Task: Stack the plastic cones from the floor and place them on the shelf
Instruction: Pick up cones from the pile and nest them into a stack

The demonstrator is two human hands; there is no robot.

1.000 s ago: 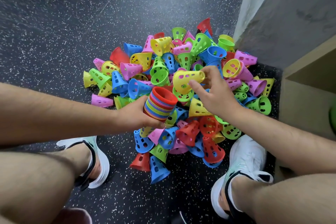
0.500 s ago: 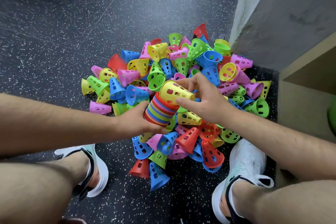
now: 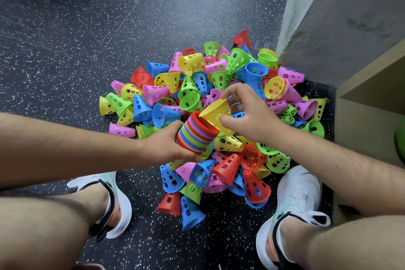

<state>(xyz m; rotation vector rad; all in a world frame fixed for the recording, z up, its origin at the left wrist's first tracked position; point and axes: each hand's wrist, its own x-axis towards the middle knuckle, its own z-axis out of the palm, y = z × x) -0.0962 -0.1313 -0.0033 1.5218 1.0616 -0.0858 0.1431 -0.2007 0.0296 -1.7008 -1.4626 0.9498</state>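
A dark speckled floor (image 3: pixel 65 39) fills most of the head view, bounded at right by a grey wall (image 3: pixel 350 17) and a pale wooden shelf (image 3: pixel 372 96). A heap of perforated plastic cones (image 3: pixel 190 96) in red, blue, green, yellow and pink lies on the floor in the corner, between the person's white shoes (image 3: pixel 295 199) and the wall. Above the near side of the heap, the left hand (image 3: pixel 164 144) holds a tilted stack of nested cones (image 3: pixel 195 136), its fingers wrapped round the lower end and a red rim on top. The right hand (image 3: pixel 252 116) pinches a single yellow cone (image 3: pixel 213 114) between thumb and curled fingers, holding it tilted against the top of the stack.
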